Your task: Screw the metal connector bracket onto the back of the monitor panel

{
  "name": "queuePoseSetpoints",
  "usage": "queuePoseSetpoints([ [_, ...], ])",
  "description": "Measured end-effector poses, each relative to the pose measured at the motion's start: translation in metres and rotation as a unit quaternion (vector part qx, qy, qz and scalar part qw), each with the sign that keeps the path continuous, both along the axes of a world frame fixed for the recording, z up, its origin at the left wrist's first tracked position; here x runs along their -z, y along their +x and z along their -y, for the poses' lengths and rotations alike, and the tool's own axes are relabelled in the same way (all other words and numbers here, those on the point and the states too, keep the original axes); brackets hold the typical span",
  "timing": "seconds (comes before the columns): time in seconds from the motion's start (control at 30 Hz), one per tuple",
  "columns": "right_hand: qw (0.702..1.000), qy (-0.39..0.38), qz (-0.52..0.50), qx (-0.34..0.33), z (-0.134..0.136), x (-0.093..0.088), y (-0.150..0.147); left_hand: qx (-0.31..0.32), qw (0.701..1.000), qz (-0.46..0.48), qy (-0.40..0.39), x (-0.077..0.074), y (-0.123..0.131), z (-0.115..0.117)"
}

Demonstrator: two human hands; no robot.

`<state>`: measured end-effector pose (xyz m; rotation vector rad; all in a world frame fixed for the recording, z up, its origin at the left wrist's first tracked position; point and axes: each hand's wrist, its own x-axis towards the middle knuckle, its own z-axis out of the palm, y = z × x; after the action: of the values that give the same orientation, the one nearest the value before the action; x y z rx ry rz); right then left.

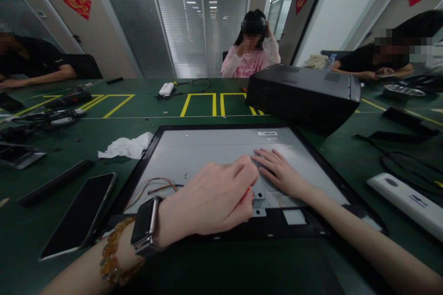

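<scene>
A flat panel with a grey metal back and black frame (214, 140) lies on the green table. My left hand (218, 193), with a watch and a bead bracelet at its wrist, is closed over the panel's lower middle. A bit of something red and orange shows at its fingertips; the rest of that object is hidden. Just right of those fingertips is a small metal bracket (259, 207). My right hand (280, 173) rests flat on the grey metal, fingers spread. Thin coloured wires (152, 185) lie on the panel left of my left hand.
A black phone (81, 214), a dark bar (55, 182) and white tissue (126, 146) lie left. A large black casing (301, 94) stands behind the panel. At right are a white device (408, 200) and cables. People sit across the table and at both sides.
</scene>
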<state>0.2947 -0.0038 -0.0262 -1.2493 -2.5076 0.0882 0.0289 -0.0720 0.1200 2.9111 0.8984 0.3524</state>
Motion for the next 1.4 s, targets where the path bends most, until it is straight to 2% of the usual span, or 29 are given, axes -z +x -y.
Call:
queuePoseSetpoints([
  [0.27, 1.0, -0.005, 0.003, 0.001, 0.001, -0.002, -0.002, -0.015, 0.999, 0.011, 0.04, 0.011, -0.002, -0.007],
  [0.43, 1.0, -0.002, 0.004, 0.005, 0.0, 0.0, -0.002, 0.004, 1.0, 0.005, 0.003, 0.006, -0.004, -0.004],
  [0.53, 1.0, -0.006, 0.008, 0.004, 0.0, -0.001, -0.002, 0.002, 1.0, -0.003, 0.007, 0.004, -0.003, -0.004],
  [0.73, 1.0, -0.011, 0.01, 0.002, 0.001, -0.002, -0.001, -0.048, 0.996, -0.024, 0.07, 0.011, -0.002, -0.006],
  [0.97, 1.0, -0.01, 0.007, -0.002, 0.002, -0.003, -0.002, -0.07, 0.99, -0.032, 0.121, 0.017, -0.001, -0.007],
  [1.23, 1.0, -0.006, 0.006, 0.003, 0.001, -0.002, -0.002, -0.019, 1.0, -0.013, 0.003, 0.009, 0.001, -0.003],
  [1.4, 1.0, -0.003, 0.004, 0.003, 0.001, 0.0, -0.001, -0.006, 1.0, 0.004, -0.03, 0.004, -0.001, -0.001],
])
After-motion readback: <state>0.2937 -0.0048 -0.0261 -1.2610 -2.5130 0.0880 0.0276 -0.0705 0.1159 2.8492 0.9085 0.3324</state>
